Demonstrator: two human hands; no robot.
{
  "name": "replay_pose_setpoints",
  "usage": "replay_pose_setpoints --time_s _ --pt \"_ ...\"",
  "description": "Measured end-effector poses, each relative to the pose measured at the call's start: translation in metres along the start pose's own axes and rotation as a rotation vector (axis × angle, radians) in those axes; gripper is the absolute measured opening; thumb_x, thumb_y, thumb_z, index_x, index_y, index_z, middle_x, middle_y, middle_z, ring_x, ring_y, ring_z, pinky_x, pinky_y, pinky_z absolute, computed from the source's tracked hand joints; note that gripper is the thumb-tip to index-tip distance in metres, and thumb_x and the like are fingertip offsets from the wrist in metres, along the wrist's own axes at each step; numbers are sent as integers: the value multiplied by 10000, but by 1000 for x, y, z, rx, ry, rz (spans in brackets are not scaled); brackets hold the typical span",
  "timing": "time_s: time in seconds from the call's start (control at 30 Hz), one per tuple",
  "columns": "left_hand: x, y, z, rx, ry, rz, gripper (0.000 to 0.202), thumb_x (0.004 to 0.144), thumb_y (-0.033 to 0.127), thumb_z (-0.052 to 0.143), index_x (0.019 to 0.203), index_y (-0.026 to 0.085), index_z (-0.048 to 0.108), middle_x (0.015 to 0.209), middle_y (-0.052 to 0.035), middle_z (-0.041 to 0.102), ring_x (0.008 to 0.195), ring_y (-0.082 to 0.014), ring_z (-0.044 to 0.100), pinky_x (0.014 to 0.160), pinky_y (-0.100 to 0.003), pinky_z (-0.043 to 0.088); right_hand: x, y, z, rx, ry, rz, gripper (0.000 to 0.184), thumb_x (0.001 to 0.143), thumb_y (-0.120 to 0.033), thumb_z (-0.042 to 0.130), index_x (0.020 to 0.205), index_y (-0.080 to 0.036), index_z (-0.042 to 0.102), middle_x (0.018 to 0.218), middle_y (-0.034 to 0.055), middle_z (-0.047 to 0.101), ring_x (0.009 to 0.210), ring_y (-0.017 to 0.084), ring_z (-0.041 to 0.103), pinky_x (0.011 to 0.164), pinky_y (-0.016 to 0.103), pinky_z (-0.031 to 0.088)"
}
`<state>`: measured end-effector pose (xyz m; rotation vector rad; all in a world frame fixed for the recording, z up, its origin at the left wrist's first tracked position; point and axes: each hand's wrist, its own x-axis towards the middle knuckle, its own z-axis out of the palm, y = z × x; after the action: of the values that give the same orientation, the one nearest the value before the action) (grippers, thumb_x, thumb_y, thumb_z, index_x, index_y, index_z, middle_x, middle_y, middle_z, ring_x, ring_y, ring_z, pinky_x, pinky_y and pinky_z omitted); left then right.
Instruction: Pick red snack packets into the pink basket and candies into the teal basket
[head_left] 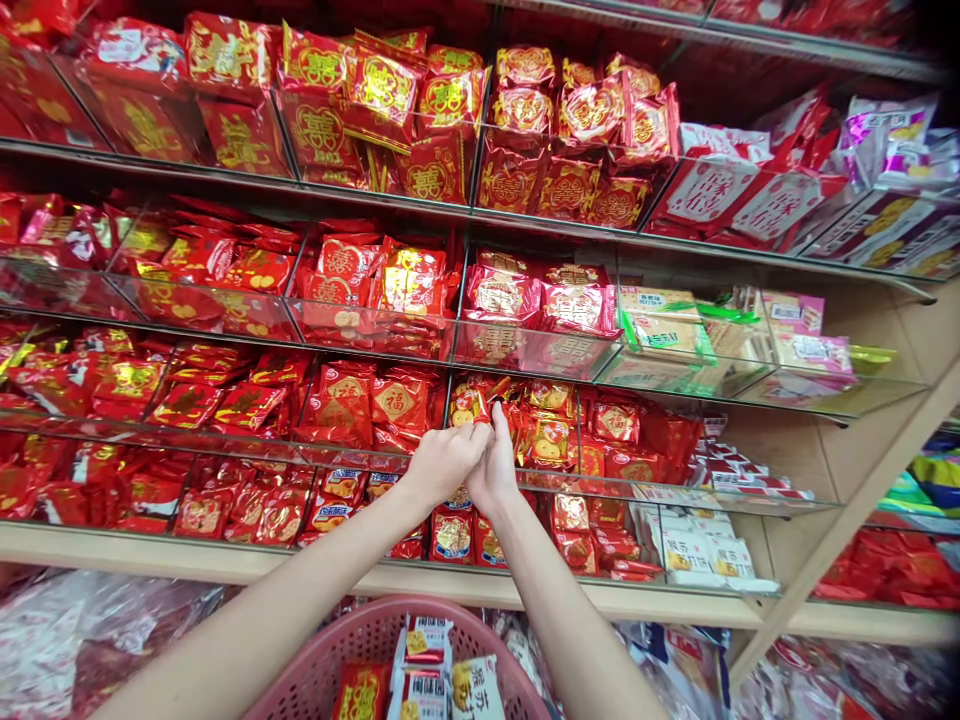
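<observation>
My left hand [448,455] and my right hand [495,468] meet in front of the second-lowest shelf tier, their fingers drawn together. The right thumb points up. Red wrapping shows right at the fingertips, but I cannot tell whether it is held or lies behind them. Around the hands are red and gold biscuit packets [551,440]. To their left stand red packets with a gold diamond [395,402]. Below my arms is a pink perforated basket [300,665] holding a red packet [361,692], white and red biscuit packets [426,640] and a white packet [478,690].
Shelves with clear dividers and front panels [225,440] carry many red snack packets. Green and white packets [664,325] lie at the right, white packets [709,545] below them. A slanting wooden side panel [847,480] bounds the right. Plastic-wrapped goods [97,640] fill the space underneath.
</observation>
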<state>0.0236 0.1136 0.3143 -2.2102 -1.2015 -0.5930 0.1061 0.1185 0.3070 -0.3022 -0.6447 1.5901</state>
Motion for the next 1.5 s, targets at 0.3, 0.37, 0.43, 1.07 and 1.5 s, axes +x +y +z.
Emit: replay_pose_setpoints --time_s 0.3,0.37,0.43,1.07,1.5 --pt "-12 6 0 20 55 79 101 857 112 482 885 123 579 765 -11 638 668 -134 626 553 -250 505 -6 1 -3 -22 24 86 390 745 -553 587 543 -222 542 482 -46 555 504 125 521 617 272 494" --pt "-15 6 0 23 69 97 115 851 100 466 870 133 575 761 -24 642 675 -158 635 540 -258 495 -8 1 -1 -30 49 84 372 740 -534 603 544 -225 538 461 -49 542 523 136 544 629 275 502" --pt "-18 6 1 26 81 110 134 842 92 455 879 146 572 771 -41 649 681 -184 643 520 -266 477 -9 1 1 -25 81 80 356 737 -501 623 532 -229 519 444 -53 530 543 141 564 649 280 511" --pt "20 -39 -26 -99 126 85 321 900 191 327 1131 167 548 1166 -82 611 1087 -210 515 948 -341 382 -5 4 -3 -22 4 -69 213 883 -316 495 977 -198 646 992 4 717 878 104 637 764 242 517" --pt "42 -44 -19 -173 -99 86 363 909 199 286 1207 211 493 1245 -112 593 1190 -224 495 1045 -578 255 -9 5 -2 -31 32 -62 206 871 -329 512 971 -204 642 971 0 712 864 98 625 750 225 497"
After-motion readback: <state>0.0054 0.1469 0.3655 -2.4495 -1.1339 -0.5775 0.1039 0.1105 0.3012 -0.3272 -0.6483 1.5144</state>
